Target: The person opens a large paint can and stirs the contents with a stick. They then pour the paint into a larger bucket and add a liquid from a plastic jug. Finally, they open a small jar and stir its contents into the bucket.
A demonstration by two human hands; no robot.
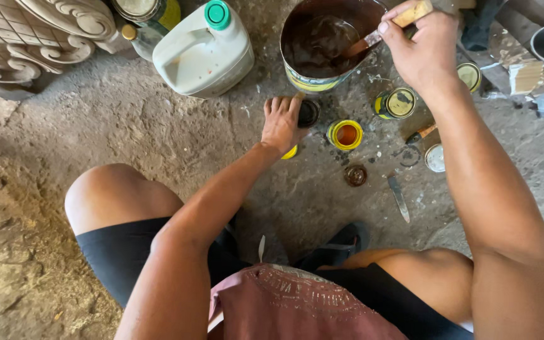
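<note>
There is a single view, from a camera worn on the person's head. It looks steeply down over the person's own bent knees onto a dirt floor (127, 126). It is close enough that both forearms fill the lower frame. The large tin of dark brown liquid (325, 44) sits at the top edge, straight ahead; the white jug (203, 53) is just left of it.
</note>
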